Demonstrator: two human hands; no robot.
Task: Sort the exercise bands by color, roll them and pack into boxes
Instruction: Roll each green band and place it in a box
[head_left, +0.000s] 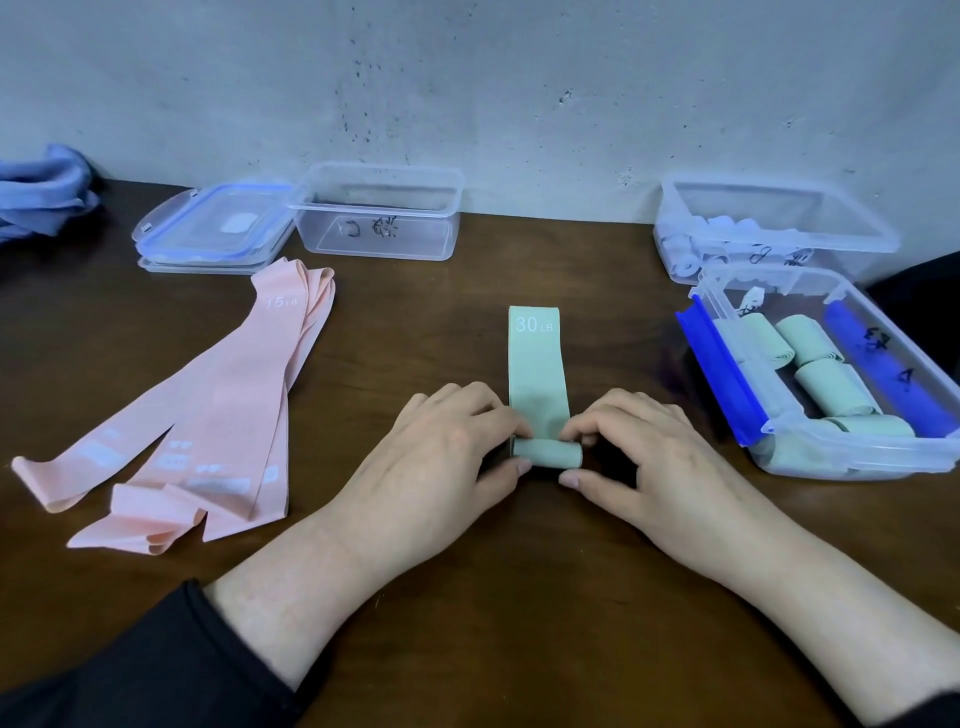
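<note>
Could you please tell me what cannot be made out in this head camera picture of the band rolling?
- Both hands' fingertips: left hand and right hand curl over the green band.
- Marker scribbles on the empty box: too small to read.
- Blue cloth: cut off by the left edge.
- Green rolls in the nearest box: count hidden by its blue clip.

Soft, even, dim light; faint shadows under both hands; wide-angle bowing and slight blur at edges.

left sleeve (130, 670): black, pushed up | right forearm (779, 587): bare, apparently
</note>
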